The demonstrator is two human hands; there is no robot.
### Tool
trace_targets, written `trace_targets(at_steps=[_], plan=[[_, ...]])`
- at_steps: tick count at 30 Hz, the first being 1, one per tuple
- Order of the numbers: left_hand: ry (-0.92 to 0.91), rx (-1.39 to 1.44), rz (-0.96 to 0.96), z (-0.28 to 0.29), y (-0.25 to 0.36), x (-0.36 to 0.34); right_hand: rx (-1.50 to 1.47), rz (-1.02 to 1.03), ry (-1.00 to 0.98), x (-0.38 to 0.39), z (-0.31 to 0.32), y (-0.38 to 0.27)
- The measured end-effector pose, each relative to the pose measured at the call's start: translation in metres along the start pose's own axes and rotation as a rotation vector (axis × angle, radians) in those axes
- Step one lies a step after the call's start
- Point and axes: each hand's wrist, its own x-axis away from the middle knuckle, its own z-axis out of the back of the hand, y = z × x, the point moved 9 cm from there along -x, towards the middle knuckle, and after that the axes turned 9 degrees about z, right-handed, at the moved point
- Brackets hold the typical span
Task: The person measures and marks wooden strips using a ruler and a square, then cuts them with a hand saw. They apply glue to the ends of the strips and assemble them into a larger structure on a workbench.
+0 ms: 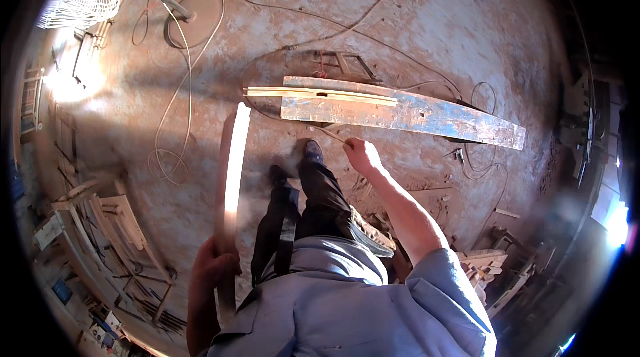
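Observation:
My left hand (219, 260), low on the left, is closed around a long wooden board (235, 160). The board stands out in front of me, its upper half glaring white in the light. My right hand (362, 156) is closed on a thin stick-like piece (328, 133), which points left toward the bench edge; its kind is too small to make out. Just beyond that hand is a long narrow bench (460, 122) with worn blue paint. On its left part lie pale wooden strips (353, 97) with a dark slot, their left ends overhanging the bench.
Cables (400, 50) snake over the dusty floor beyond the bench and at the left. A pole stand with a round base (193, 16) holds a wire fan cage (80, 0). Wooden frames (123, 224) lean at the lower left; wood scraps (483, 264) pile up at the lower right.

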Motion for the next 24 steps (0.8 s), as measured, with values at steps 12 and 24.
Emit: trace_targets(at_steps=[12,24], plan=[[0.658,-0.108,0.105,0.045,-0.014,0.023,0.245,0.033,0.029,-0.086,0.016,-0.001],[0.772,0.026,0.187,0.067,-0.048,0.058,0.534,0.459,0.096,-0.147,0.001,0.005]])
